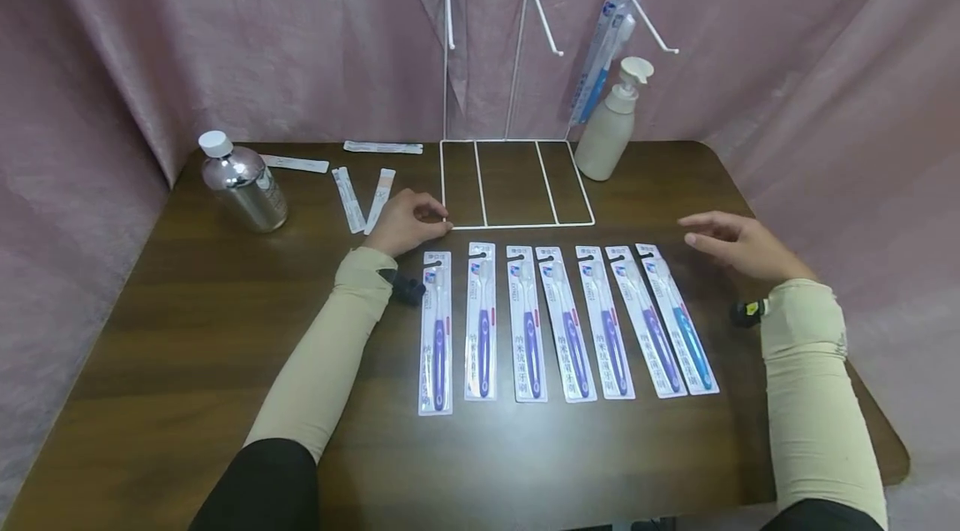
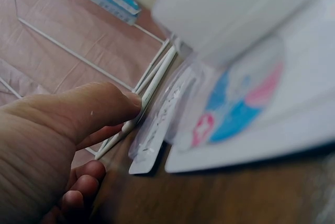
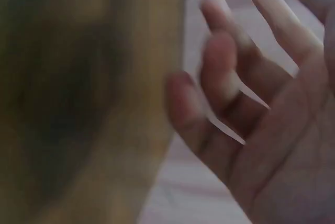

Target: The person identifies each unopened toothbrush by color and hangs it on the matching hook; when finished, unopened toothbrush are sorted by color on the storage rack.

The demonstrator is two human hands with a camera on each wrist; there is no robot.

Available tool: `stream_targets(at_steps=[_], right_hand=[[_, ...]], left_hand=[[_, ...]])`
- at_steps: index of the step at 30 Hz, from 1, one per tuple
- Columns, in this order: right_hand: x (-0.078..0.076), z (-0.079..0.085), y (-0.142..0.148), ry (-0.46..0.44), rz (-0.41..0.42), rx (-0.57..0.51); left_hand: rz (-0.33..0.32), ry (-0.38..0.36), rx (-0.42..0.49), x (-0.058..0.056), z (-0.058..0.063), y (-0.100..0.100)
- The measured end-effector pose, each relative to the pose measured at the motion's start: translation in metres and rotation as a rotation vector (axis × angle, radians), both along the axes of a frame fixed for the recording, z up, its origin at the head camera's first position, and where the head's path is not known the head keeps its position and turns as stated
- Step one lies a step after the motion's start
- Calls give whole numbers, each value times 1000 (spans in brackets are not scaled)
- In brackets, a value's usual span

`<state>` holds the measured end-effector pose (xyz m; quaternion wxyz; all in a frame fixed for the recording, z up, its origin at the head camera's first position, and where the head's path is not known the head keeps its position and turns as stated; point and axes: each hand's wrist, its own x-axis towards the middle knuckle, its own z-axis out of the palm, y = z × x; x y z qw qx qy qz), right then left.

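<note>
At the front left corner of a white wire display rack (image 1: 517, 226), my left hand (image 1: 408, 222) pinches the wire between thumb and fingers. The left wrist view shows the thumb (image 2: 112, 103) against the rack's white wire (image 2: 157, 80). To the right, my right hand (image 1: 738, 246) hovers over the table with fingers loosely bent, holding nothing. Several packaged toothbrushes (image 1: 482, 323) lie in a row before the rack, mostly purple; the rightmost toothbrush (image 1: 678, 318) is blue. Another blue packaged toothbrush (image 1: 607, 47) hangs on the rack's right hook.
A cream pump bottle (image 1: 609, 135) stands by the rack's right side. At the left are a silver bottle (image 1: 246, 185) with a white cap and several thin white packets (image 1: 348, 199). A pink curtain (image 1: 300, 31) hangs behind the wooden table (image 1: 187, 348).
</note>
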<state>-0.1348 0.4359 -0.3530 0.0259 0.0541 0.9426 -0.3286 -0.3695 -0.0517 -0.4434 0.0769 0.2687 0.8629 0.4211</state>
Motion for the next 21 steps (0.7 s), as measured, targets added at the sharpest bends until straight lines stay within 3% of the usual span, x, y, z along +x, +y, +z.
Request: stream_targets(at_steps=[3, 8, 13, 21], right_hand=[[11, -19, 10, -81, 44, -74], [23, -40, 12, -106, 80, -112], [25, -44, 2, -96, 66, -114], [27, -43, -8, -56, 52, -103]], left_hand=[[2, 18, -12, -1, 2, -1], [-14, 28, -22, 0, 0, -1], [-6, 16, -28, 3, -5, -6], [-13, 6, -40, 2, -1, -3]])
